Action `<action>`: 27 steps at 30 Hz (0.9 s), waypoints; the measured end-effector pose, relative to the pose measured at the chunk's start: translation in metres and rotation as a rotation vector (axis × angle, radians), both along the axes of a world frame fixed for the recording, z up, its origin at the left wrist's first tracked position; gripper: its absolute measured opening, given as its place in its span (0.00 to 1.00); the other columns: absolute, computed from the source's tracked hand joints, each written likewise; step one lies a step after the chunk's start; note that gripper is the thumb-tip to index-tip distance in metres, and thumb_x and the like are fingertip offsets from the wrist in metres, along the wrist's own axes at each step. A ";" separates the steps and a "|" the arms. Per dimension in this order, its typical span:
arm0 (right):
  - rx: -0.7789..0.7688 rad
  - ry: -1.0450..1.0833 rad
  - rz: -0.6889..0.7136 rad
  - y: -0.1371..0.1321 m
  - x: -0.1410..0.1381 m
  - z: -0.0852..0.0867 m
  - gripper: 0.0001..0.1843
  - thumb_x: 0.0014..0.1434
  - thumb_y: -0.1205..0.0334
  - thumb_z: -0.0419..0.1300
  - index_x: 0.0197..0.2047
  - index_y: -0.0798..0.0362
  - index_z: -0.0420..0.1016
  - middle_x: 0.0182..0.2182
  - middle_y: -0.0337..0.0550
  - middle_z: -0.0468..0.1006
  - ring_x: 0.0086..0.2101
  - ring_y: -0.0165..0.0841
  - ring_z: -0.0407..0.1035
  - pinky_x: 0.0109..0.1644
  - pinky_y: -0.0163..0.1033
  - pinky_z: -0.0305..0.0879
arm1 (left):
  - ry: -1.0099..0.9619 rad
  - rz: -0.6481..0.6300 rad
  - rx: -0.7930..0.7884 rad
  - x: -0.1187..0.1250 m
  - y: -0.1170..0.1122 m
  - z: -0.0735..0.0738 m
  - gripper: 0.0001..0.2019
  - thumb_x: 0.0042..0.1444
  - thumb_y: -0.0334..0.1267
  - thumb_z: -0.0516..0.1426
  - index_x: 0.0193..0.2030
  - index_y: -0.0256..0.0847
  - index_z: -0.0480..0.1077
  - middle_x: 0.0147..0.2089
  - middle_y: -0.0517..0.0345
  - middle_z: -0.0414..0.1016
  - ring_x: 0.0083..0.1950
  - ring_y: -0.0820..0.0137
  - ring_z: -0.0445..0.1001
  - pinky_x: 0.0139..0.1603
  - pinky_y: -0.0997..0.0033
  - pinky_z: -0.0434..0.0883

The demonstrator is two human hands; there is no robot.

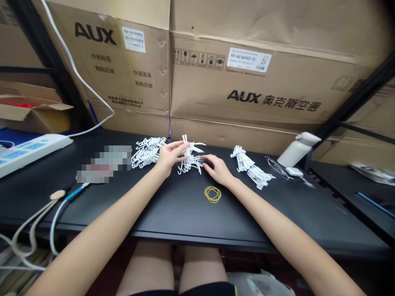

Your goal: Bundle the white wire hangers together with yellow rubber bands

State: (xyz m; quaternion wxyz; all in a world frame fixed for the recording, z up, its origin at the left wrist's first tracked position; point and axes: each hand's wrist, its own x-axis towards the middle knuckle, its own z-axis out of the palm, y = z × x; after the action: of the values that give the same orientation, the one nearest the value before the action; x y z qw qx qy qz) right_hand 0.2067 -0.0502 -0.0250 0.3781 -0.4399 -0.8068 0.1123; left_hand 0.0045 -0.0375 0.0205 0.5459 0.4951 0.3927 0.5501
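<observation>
My left hand [171, 158] pinches a few thin white hooks [184, 139] upright between thumb and fingers. Below them, in the middle of the black table, lies a loose pile of similar white hooks [189, 164] with curved ends. My right hand [217, 169] is at the right edge of this pile, thumb and fingers curved and apart, with nothing seen between them. Several yellow rubber bands [212, 195] lie just in front of my right hand. Another heap of white hooks [145, 153] is left of my left hand; bundled white hooks [250, 167] lie to the right.
Large cardboard boxes [247, 82] stand along the table's back. At right are a white bottle [298, 150], glasses [277, 167] and a small white case [294, 172]. A blurred-out phone-like object [105, 164] with a cable and a power strip [33, 151] lie at left.
</observation>
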 end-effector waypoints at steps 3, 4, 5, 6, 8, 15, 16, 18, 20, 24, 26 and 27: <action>-0.004 0.041 -0.029 0.001 0.003 0.000 0.10 0.58 0.65 0.55 0.42 0.55 0.75 0.37 0.48 0.77 0.39 0.37 0.70 0.47 0.43 0.66 | -0.007 -0.024 -0.008 0.001 -0.001 0.001 0.23 0.40 0.46 0.67 0.42 0.34 0.75 0.45 0.45 0.77 0.47 0.61 0.75 0.39 0.65 0.77; -0.011 0.054 -0.029 0.002 0.005 0.000 0.09 0.57 0.65 0.55 0.40 0.55 0.75 0.36 0.47 0.77 0.38 0.36 0.71 0.45 0.42 0.66 | -0.006 -0.026 -0.005 0.001 -0.001 0.001 0.23 0.40 0.46 0.67 0.42 0.34 0.75 0.45 0.44 0.77 0.46 0.60 0.76 0.38 0.65 0.77; -0.020 0.069 -0.029 0.003 0.006 -0.001 0.09 0.57 0.65 0.55 0.38 0.54 0.75 0.36 0.47 0.77 0.37 0.36 0.71 0.44 0.41 0.67 | -0.003 -0.030 0.000 0.002 -0.001 0.000 0.23 0.40 0.46 0.67 0.42 0.34 0.75 0.45 0.44 0.77 0.46 0.60 0.76 0.38 0.65 0.77; -0.030 0.084 -0.030 0.005 0.006 -0.003 0.08 0.57 0.65 0.55 0.37 0.54 0.75 0.35 0.46 0.77 0.36 0.35 0.71 0.43 0.41 0.67 | -0.003 -0.033 0.001 0.002 -0.002 0.000 0.23 0.41 0.46 0.67 0.42 0.34 0.75 0.45 0.44 0.78 0.46 0.60 0.76 0.38 0.66 0.77; -0.053 0.115 -0.038 0.009 0.008 -0.006 0.08 0.57 0.65 0.54 0.37 0.54 0.75 0.35 0.46 0.77 0.35 0.35 0.71 0.42 0.40 0.67 | -0.007 -0.051 -0.003 0.003 -0.002 -0.001 0.23 0.40 0.45 0.67 0.42 0.34 0.74 0.44 0.45 0.78 0.45 0.61 0.76 0.37 0.66 0.77; -0.136 0.214 -0.009 0.022 0.018 -0.014 0.09 0.57 0.64 0.53 0.37 0.54 0.74 0.35 0.45 0.79 0.35 0.36 0.73 0.42 0.42 0.69 | 0.005 -0.214 0.045 0.005 -0.004 -0.001 0.20 0.43 0.45 0.66 0.41 0.34 0.75 0.43 0.45 0.78 0.42 0.61 0.77 0.34 0.65 0.77; -0.148 0.229 0.010 0.023 0.019 -0.014 0.10 0.57 0.64 0.53 0.37 0.54 0.75 0.35 0.45 0.79 0.36 0.36 0.73 0.43 0.42 0.69 | 0.015 -0.227 0.050 0.006 -0.004 -0.002 0.20 0.43 0.45 0.66 0.41 0.34 0.75 0.42 0.45 0.79 0.41 0.62 0.78 0.35 0.65 0.76; -0.172 0.250 0.056 0.024 0.019 -0.013 0.10 0.57 0.63 0.53 0.38 0.54 0.75 0.36 0.46 0.80 0.37 0.36 0.74 0.44 0.41 0.70 | 0.028 -0.265 0.070 0.007 -0.005 -0.002 0.19 0.43 0.44 0.66 0.40 0.33 0.75 0.39 0.47 0.79 0.40 0.63 0.78 0.40 0.65 0.74; -0.186 0.258 0.098 0.023 0.018 -0.012 0.11 0.58 0.63 0.53 0.38 0.54 0.76 0.36 0.45 0.80 0.37 0.36 0.75 0.44 0.41 0.70 | 0.032 -0.305 0.099 0.009 -0.006 -0.003 0.17 0.44 0.43 0.66 0.38 0.33 0.76 0.37 0.48 0.79 0.40 0.64 0.78 0.44 0.65 0.72; -0.183 0.241 0.112 0.019 0.014 -0.009 0.12 0.57 0.63 0.54 0.39 0.54 0.78 0.38 0.44 0.81 0.38 0.36 0.74 0.46 0.41 0.68 | 0.047 -0.435 0.123 0.014 -0.012 -0.004 0.14 0.46 0.42 0.65 0.36 0.33 0.76 0.36 0.49 0.79 0.38 0.65 0.78 0.47 0.63 0.70; -0.182 0.225 0.095 0.017 0.013 -0.008 0.13 0.57 0.63 0.54 0.40 0.54 0.78 0.36 0.44 0.81 0.37 0.36 0.74 0.44 0.40 0.68 | 0.041 -0.500 0.114 0.016 -0.015 -0.004 0.15 0.47 0.42 0.64 0.38 0.33 0.76 0.37 0.49 0.79 0.39 0.63 0.78 0.48 0.62 0.70; -0.182 0.217 0.082 0.017 0.012 -0.008 0.13 0.57 0.63 0.54 0.39 0.54 0.78 0.36 0.44 0.81 0.36 0.36 0.74 0.43 0.40 0.68 | 0.037 -0.518 0.111 0.016 -0.016 -0.004 0.15 0.47 0.42 0.64 0.38 0.33 0.76 0.37 0.48 0.79 0.39 0.63 0.78 0.48 0.62 0.70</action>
State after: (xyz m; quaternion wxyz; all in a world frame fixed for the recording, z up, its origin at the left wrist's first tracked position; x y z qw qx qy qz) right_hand 0.2189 -0.0332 -0.0330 0.4167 -0.4243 -0.7649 0.2474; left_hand 0.0208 -0.0537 0.0168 0.6331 0.6183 0.2322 0.4037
